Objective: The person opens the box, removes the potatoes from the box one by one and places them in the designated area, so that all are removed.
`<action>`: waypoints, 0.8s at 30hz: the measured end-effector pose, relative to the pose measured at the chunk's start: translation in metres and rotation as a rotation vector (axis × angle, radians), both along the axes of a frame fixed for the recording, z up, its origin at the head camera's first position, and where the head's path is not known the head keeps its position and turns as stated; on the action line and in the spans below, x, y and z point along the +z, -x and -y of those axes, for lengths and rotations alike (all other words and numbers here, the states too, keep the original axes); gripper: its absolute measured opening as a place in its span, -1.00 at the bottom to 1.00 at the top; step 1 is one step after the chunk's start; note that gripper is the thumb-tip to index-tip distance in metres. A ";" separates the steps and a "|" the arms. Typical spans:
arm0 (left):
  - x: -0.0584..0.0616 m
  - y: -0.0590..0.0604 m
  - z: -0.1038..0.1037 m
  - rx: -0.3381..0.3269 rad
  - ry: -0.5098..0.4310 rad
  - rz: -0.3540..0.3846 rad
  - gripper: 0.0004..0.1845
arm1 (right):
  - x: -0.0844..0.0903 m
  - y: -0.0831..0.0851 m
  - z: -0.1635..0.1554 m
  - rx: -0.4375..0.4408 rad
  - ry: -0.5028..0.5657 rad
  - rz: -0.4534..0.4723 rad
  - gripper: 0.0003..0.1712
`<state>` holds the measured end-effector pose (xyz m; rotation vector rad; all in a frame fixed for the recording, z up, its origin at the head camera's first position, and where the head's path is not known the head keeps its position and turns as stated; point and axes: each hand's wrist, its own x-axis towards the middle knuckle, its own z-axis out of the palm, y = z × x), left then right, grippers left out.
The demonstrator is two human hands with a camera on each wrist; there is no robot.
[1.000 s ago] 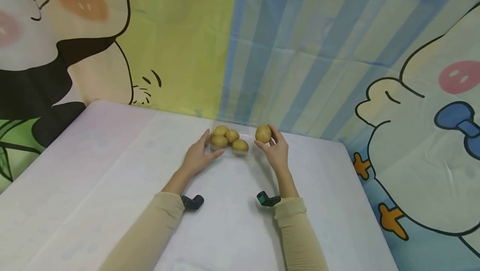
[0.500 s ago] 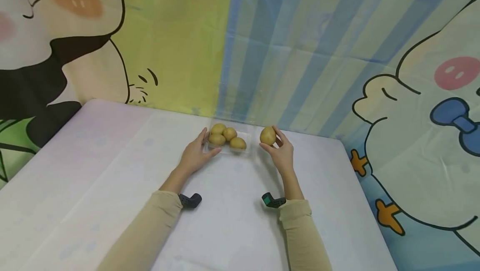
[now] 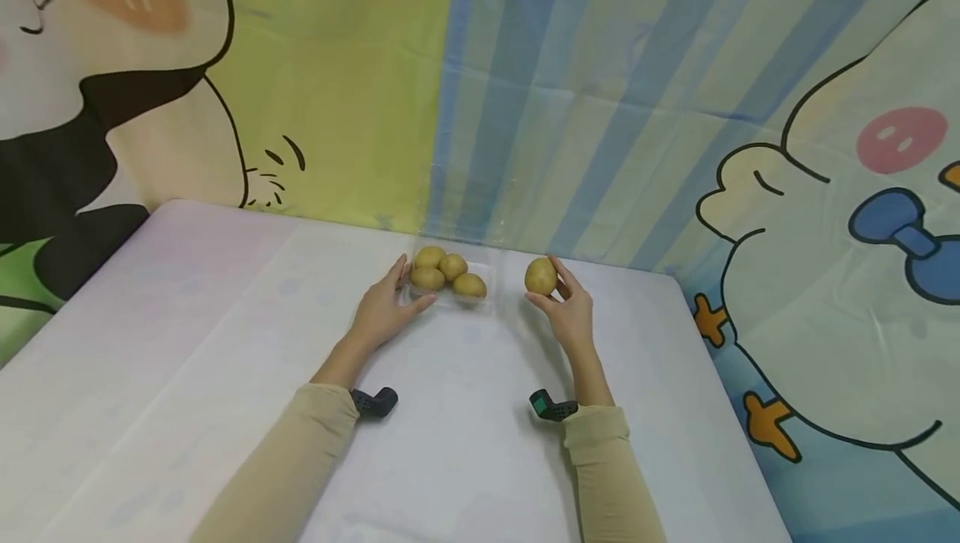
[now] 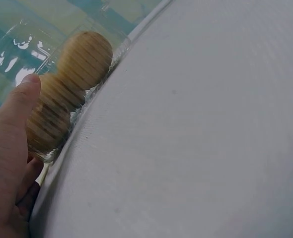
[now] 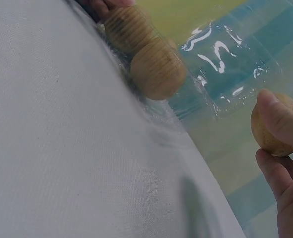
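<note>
Near the table's far edge stands a clear plastic clamshell box (image 3: 483, 268), its transparent lid (image 5: 236, 64) raised behind. Several yellow-brown potatoes (image 3: 427, 279) lie inside it. My left hand (image 3: 380, 309) holds the box by its left side, thumb at the front and fingers round the far side. In the left wrist view the thumb (image 4: 22, 99) lies against the clear wall. To the right of the box, my right hand (image 3: 572, 316) pinches one potato (image 3: 540, 276) between thumb and fingers, held above the table and apart from the box.
A white cloth covers the table (image 3: 450, 443). Behind it hangs a printed curtain (image 3: 600, 109) with stripes and cartoon animals, close to the box's raised lid. A dark wrist device (image 3: 375, 403) is on the left wrist, and another device (image 3: 552, 406) on the right.
My right hand has moved away from the box to the right, carrying the potato. The left hand keeps its hold on the box. The head view has shifted slightly.
</note>
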<state>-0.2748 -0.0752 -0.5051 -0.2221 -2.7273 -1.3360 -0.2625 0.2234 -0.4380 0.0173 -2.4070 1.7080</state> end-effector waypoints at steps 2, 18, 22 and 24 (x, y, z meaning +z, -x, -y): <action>0.000 0.000 0.001 0.000 0.000 -0.005 0.06 | -0.005 0.002 -0.004 0.000 0.000 -0.006 -0.12; -0.002 0.001 0.003 -0.013 0.004 -0.013 0.04 | -0.026 0.000 -0.016 0.013 -0.060 -0.053 -0.11; -0.001 0.002 0.002 -0.011 0.005 -0.025 0.03 | -0.027 0.001 -0.012 0.013 -0.042 -0.070 -0.13; 0.000 0.003 0.002 -0.009 0.009 -0.029 0.03 | -0.028 0.002 -0.012 0.015 -0.043 -0.070 -0.14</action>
